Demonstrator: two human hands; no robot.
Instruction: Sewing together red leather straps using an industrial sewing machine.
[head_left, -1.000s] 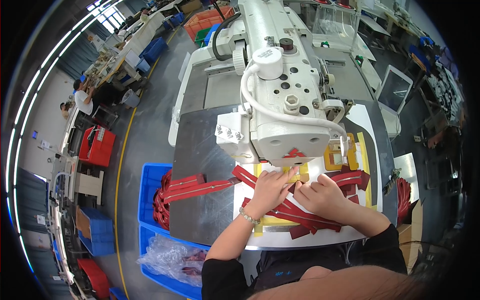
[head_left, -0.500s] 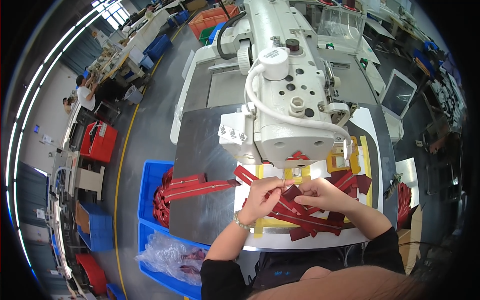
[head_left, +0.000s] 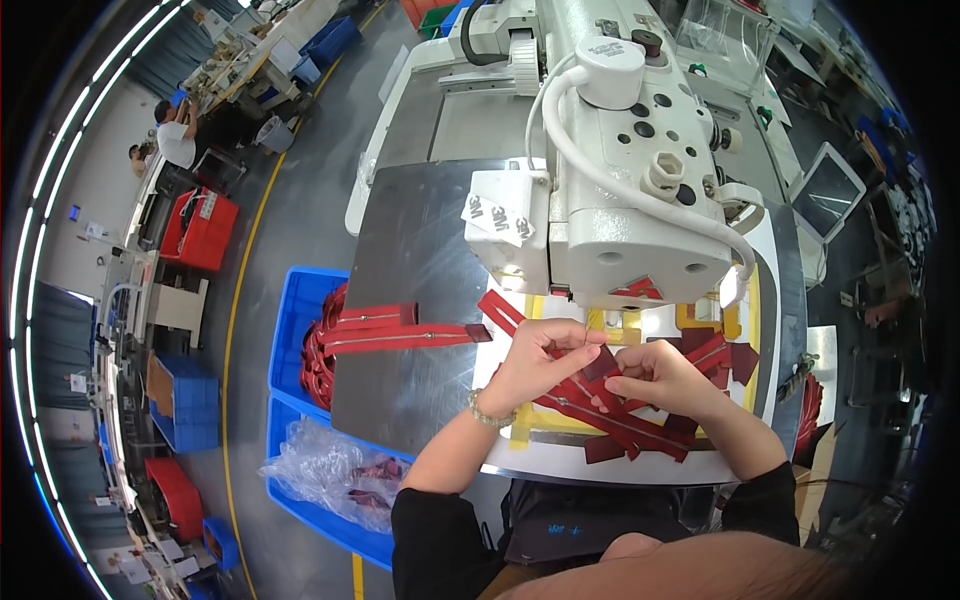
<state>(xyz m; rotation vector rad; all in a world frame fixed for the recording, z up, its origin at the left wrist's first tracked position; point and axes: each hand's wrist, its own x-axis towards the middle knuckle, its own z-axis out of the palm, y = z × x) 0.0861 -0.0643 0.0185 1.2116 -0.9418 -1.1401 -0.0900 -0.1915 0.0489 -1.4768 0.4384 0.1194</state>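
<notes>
White-bodied, the sewing machine (head_left: 640,225) stands over a grey table (head_left: 410,240), with a blue bin (head_left: 283,335) to its left, red zippers (head_left: 605,422) strewn before it and, close to its front, the left hand (head_left: 537,367) and right hand (head_left: 662,380), their fingers pinching a dark red tab (head_left: 603,364).

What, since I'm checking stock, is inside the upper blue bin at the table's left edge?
A heap of red strips shows inside the blue bin. What lies beneath the heap cannot be seen, and the table covers the bin's right side.
</notes>
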